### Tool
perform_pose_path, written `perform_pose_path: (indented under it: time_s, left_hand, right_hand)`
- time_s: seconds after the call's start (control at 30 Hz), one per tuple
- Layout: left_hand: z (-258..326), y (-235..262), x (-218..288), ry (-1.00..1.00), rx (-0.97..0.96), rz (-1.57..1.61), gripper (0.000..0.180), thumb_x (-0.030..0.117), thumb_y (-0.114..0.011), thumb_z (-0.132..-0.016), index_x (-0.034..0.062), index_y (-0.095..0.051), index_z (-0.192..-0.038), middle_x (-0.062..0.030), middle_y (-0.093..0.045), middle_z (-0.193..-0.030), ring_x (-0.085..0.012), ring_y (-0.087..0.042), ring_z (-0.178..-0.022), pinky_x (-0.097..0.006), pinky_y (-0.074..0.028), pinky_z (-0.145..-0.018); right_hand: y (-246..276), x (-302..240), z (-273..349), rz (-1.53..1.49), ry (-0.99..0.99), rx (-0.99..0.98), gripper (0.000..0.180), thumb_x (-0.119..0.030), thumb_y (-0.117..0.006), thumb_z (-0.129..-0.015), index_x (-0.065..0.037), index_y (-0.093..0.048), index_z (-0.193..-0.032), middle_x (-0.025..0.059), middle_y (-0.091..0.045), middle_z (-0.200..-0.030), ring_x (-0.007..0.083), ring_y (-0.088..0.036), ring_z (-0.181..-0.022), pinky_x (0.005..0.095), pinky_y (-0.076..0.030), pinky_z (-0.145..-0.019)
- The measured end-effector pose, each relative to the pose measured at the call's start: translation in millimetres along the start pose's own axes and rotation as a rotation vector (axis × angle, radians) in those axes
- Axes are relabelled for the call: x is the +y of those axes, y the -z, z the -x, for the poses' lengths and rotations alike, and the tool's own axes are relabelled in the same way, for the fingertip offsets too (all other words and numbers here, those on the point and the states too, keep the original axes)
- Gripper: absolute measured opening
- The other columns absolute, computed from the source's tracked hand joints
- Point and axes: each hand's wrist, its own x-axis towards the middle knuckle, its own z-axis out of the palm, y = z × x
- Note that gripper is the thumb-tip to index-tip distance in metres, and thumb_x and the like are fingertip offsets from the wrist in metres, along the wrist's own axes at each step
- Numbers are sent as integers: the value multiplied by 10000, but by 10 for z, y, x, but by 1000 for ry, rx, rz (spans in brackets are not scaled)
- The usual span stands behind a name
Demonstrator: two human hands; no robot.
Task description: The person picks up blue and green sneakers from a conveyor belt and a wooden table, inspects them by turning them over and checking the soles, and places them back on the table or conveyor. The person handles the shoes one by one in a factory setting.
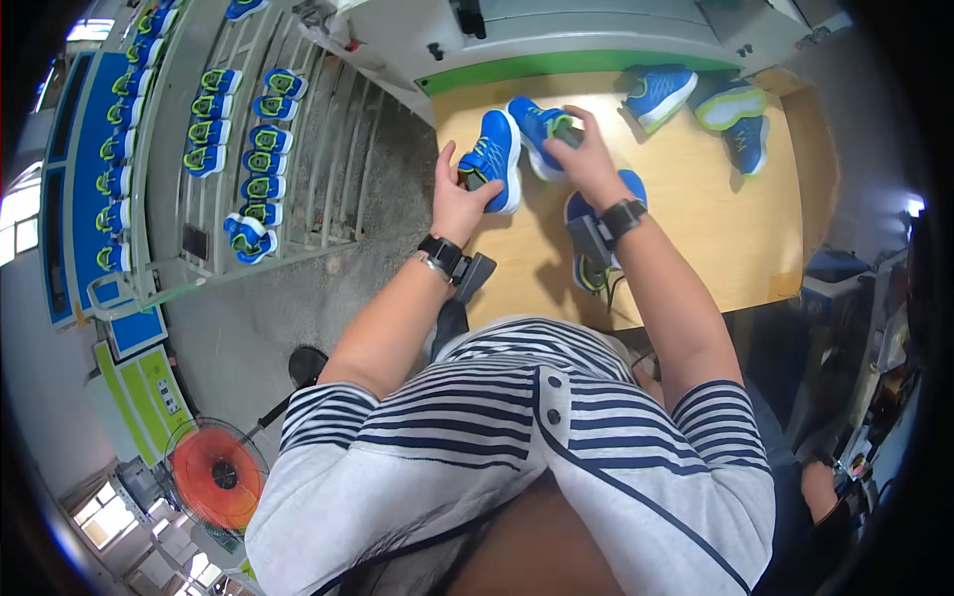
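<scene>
My left hand (459,194) grips a blue sports shoe (494,149) by its heel, holding it over the wooden table (696,219). My right hand (581,149) grips a second blue shoe (537,124) at its opening, just right of the first. Under my right wrist lies a third blue shoe (586,243), partly hidden by the forearm. Both wrists wear black bands with small boxes.
Two more blue and green shoes (658,94) (740,119) lie at the table's far right. A grey and green machine (556,40) stands behind the table. A rack with several pairs of shoes (248,149) runs along the left. An orange fan (216,474) stands lower left.
</scene>
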Motion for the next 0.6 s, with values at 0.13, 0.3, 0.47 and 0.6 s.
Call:
perform_pose_path:
  time_s: [0.13,0.3,0.47,0.6]
  left_hand:
    - [43,-206,109,-197,-65,-378,909,92,-788,-738,91,-314,-1513,-233,-542,-1350,-353,-456,-1327,-459,-383,-1101]
    - [-38,-412,-101,-429,-223,-482,784,10,-686,-772,111,-383,-1488,-192,-402,-1512,-352,-424,-1371,-425,-343,-1150]
    - [-340,-830,872,-470,-175,-197,749,3,-695,-795,70,-376,-1470,-143,-472,-1436,-278,-455,-1354,-377,-353,-1138]
    - [-1016,-1366,2242,-813,97,-245,734,84,-732,-796,40,-388,-1443,-168,-498,-1408,-285,-477,-1330,-382,-386,-1099]
  right_hand:
    - [652,-305,83,-197,38,138,635,-142,-738,-836,-62,-432,-1387,138,-606,-1129,186,-620,-977,299,-516,-858]
    - [1386,-1159,191,-110,271,291,632,-162,-741,-856,-46,-436,-1397,118,-604,-1169,193,-608,-1047,300,-501,-912]
    - [1802,-2076,-546,309,748,586,678,-262,-779,-845,-56,-443,-1397,200,-588,-1255,269,-605,-1138,357,-487,-968]
    - [2110,-1893,-1661,602,732,554,826,-364,-754,-859,-137,-335,-1534,256,-555,-1342,413,-543,-1246,421,-435,-1054]
